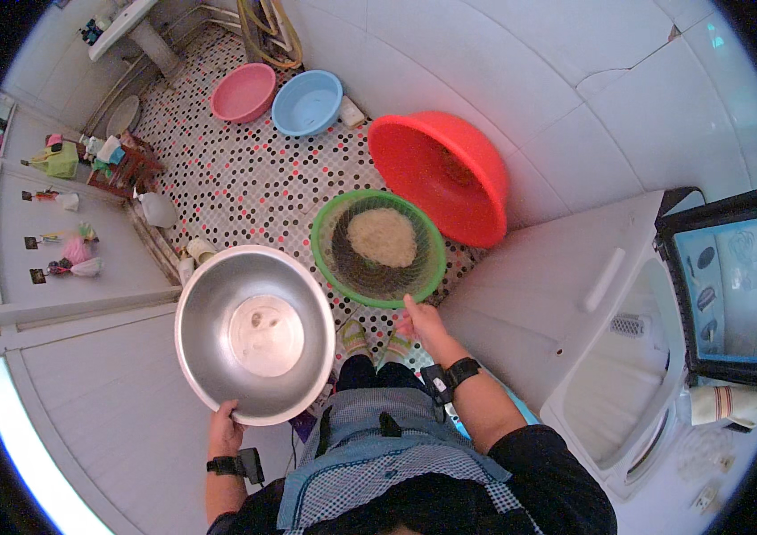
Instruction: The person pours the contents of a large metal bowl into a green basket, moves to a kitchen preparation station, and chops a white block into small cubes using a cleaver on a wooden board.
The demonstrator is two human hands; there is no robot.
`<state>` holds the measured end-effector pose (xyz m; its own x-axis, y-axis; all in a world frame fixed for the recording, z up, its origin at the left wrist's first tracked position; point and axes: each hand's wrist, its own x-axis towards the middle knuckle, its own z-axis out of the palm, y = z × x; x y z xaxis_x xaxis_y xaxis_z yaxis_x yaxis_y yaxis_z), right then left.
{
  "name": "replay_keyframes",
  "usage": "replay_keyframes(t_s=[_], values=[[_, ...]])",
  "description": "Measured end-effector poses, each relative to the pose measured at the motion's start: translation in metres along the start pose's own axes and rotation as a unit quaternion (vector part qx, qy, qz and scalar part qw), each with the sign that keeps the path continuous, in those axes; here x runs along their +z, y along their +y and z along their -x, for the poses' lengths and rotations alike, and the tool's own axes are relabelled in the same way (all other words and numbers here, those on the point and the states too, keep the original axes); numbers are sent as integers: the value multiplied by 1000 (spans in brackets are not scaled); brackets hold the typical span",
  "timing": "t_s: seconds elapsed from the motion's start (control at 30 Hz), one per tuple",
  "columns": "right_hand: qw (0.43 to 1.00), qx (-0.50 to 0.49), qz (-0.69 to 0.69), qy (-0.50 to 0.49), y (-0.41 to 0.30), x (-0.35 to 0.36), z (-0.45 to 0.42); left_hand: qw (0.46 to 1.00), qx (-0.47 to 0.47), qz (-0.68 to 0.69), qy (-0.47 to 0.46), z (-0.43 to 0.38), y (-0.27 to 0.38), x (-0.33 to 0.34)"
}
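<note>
My left hand point(225, 428) grips the near rim of a large stainless steel basin point(211, 334), which is tilted and shows a few dark spots on its bottom. My right hand point(424, 322) holds the near rim of a green-rimmed mesh sieve point(325, 267). A pale, roundish clump point(383, 237) of material I cannot identify lies in the sieve's mesh. The basin and the sieve are side by side, with a narrow gap between them. Just beyond the sieve, a big red plastic tub point(405, 150) leans on its side near the tiled wall.
A pink basin point(243, 93) and a blue basin point(307, 103) stand on the dotted floor farther off. At right is a white twin-tub washing machine point(525, 294) with its lid point(729, 281) raised. A white jug point(156, 209) and a small rack point(127, 167) stand at left.
</note>
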<state>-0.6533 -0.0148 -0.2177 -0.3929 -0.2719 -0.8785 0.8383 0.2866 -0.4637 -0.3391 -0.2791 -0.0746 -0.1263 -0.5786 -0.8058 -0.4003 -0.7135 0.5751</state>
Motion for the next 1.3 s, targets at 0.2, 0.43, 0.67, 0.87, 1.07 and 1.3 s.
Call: replay_keyframes(t_s=[0.2, 0.43, 0.67, 0.87, 1.07, 1.3], values=[[987, 110, -117, 11, 41, 17, -29, 992, -22, 124, 28, -9, -22, -17], [918, 52, -391, -36, 62, 51, -80, 985, -33, 165, 32, -10, -36, -26], [904, 68, -416, 70, 77, 49, -111, 984, -62, 158, 63, -11, -47, -33], [931, 83, -349, 69, 50, 20, -93, 980, -60, 179, 61, -19, -61, -37], [963, 92, -251, 26, 5, -30, -72, 980, -34, 182, 72, -20, -61, -26], [982, 66, -160, 76, -35, -49, -49, 989, -39, 138, 36, -21, -63, -41]])
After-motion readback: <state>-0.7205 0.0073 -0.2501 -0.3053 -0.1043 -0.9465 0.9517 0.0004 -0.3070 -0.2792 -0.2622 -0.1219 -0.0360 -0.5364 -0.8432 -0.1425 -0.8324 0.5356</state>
